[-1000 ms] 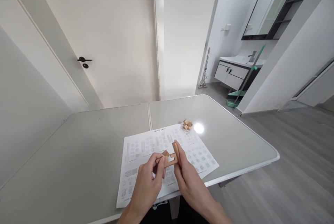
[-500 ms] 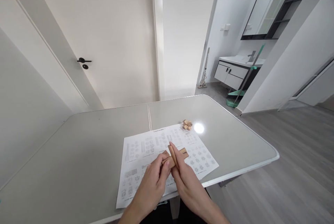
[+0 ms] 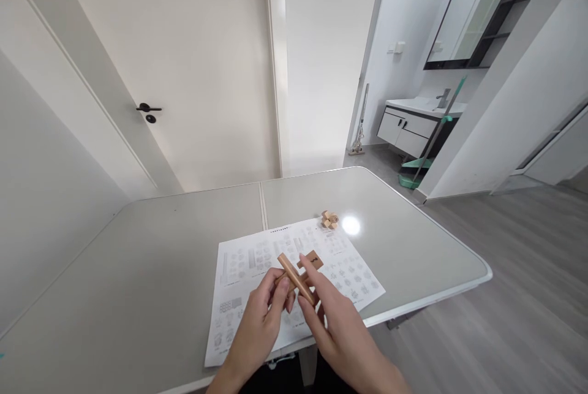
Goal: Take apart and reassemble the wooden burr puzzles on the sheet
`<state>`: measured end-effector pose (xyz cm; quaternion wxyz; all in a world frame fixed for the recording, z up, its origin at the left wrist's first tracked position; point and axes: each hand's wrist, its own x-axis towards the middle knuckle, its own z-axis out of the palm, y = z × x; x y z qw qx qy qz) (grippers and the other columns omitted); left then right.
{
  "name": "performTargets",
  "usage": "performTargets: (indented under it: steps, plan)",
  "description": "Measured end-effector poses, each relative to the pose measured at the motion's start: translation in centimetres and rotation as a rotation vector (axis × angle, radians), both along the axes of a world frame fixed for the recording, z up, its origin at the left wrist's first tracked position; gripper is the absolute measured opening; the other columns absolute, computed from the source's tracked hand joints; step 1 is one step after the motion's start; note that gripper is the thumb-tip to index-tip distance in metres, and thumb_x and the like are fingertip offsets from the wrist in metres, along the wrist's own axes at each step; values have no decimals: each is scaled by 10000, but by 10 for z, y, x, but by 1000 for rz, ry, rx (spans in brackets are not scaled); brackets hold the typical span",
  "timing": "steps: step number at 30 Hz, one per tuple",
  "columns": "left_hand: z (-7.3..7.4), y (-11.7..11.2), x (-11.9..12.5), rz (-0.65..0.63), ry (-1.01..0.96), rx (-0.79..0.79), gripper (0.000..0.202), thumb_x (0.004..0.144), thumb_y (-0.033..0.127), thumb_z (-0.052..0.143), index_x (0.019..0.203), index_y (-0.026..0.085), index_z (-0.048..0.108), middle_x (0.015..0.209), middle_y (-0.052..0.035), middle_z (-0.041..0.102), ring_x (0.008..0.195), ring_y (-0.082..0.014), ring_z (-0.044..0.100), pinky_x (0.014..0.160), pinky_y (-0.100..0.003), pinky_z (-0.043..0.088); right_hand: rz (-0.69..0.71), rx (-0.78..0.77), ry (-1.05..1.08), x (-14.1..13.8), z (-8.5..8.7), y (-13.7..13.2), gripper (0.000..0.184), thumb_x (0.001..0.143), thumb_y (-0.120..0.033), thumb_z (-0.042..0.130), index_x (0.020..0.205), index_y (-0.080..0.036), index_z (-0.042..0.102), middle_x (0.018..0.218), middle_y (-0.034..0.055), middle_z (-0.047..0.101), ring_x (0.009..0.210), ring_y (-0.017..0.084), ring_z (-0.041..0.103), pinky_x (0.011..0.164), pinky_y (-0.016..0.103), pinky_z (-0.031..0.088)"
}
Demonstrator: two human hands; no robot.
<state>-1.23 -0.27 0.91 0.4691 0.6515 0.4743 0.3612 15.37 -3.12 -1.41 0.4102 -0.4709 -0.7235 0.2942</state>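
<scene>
Between my hands, above the printed sheet (image 3: 248, 320), is a light-brown wooden puzzle (image 3: 296, 279) of flat pieces crossing one another. One long piece slants across the front, and a wider piece behind it bears a dark mark. My left hand (image 3: 260, 314) is closed on the puzzle's left side, thumb pressed on the wood. My right hand (image 3: 333, 308) pinches the slanting piece's lower end, with its index finger stretched along the far side. Parts of the puzzle are hidden by my fingers. A small knobbly wooden puzzle (image 3: 329, 220) rests at the sheet's upper right corner.
The sheet lies on a grey table (image 3: 151, 284) with a pale raised edge and a seam. Beyond the table is a closed door with a black handle (image 3: 147, 108). At the right back are a washbasin cabinet (image 3: 408, 127), a mop and a green dustpan (image 3: 408, 181).
The wooden puzzle has been turned in my hands. Its long piece now leans up to the left, and my right hand has shifted from flat alongside to a pinch at the lower end.
</scene>
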Motion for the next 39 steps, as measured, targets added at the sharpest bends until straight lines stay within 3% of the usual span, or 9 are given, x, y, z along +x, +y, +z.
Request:
performTargets:
  steps: [3, 7, 14, 21, 29, 34, 39]
  plan:
    - [-3, -1, 0, 22, -40, -1, 358, 1041, 516, 393, 916, 220, 551, 691, 32, 455, 642, -161, 423, 637, -276, 390, -28, 164, -102, -2, -9, 0, 563, 1070, -232, 359, 1613, -340, 257, 1057, 75, 659, 721, 181, 658, 622, 285, 575]
    - [-7, -4, 3, 23, -93, 13, 355, 1038, 501, 423, 888, 210, 560, 708, 17, 506, 649, -152, 466, 646, -269, 421, -58, 237, -69, -11, -25, -2, 592, 1064, -167, 306, 1625, -335, 220, 1061, 85, 646, 706, 172, 637, 621, 279, 573]
    - [-4, -7, 3, 9, -74, 18, 348, 1042, 491, 420, 858, 221, 541, 688, 26, 526, 626, -147, 502, 604, -257, 406, -36, 236, 6, -14, -27, -7, 630, 1053, -138, 321, 1628, -358, 193, 1058, 82, 640, 686, 166, 612, 615, 281, 568]
    - [-7, -11, 6, 63, -40, 16, 316, 1042, 482, 426, 935, 230, 583, 702, 17, 565, 645, -163, 528, 609, -267, 408, -82, 271, 61, -21, -36, -5, 623, 1057, -128, 313, 1629, -346, 200, 1180, 126, 637, 808, 183, 672, 643, 281, 584]
    - [-15, -12, 10, 153, -121, 34, 290, 1029, 464, 474, 944, 221, 606, 705, 17, 552, 676, -162, 537, 632, -265, 423, -166, 301, 145, -35, -42, 0, 558, 1070, -144, 343, 1598, -322, 319, 991, 86, 649, 797, 173, 656, 732, 285, 593]
    - [-17, -13, 9, 203, -174, 15, 293, 1030, 457, 480, 900, 218, 589, 685, 27, 527, 654, -147, 506, 613, -257, 397, -138, 298, 167, -37, -41, 1, 558, 1072, -142, 357, 1594, -338, 322, 1108, 106, 648, 877, 170, 678, 752, 272, 593]
    - [-21, -11, 4, 189, -229, -19, 299, 1023, 470, 492, 887, 218, 579, 665, 40, 515, 625, -140, 473, 607, -256, 382, -91, 290, 145, -36, -45, 2, 559, 1075, -149, 352, 1599, -339, 313, 1097, 99, 661, 890, 170, 695, 769, 274, 603]
